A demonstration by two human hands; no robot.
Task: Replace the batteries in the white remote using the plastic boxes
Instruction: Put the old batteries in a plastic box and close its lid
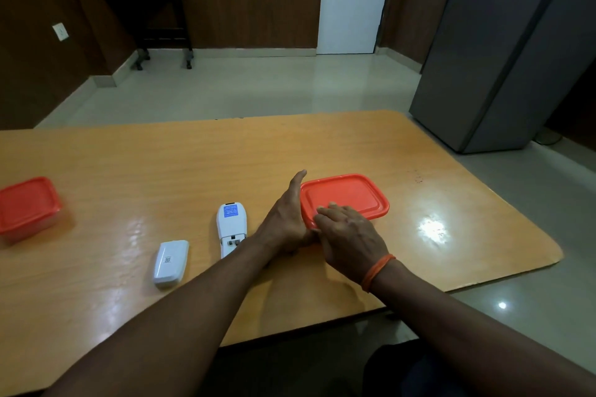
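**Working the lid on the nearer box**

We have both hands at the red-lidded plastic box [351, 193], which sits on the wooden table [161, 155] just to the right of the white remote [230, 222]. The remote lies face down with its battery bay [233, 240] uncovered, and its battery cover [171, 263] rests apart on the left. A second red-lidded box [27, 208] stands well off at the table's left edge.

Our left hand [283, 219] is unclenched, with straight fingers braced along the box's left side. Our right hand [350, 232] lies spread over the lid's near left corner, pressing rather than clasping; its thumb is hidden.

We judge the lid to be the step in hand. To do it well, we should keep the left hand firm so the box cannot slide into the remote. We should work the lid from one corner and along the rim, not from the middle. Whether the bay holds batteries we cannot tell
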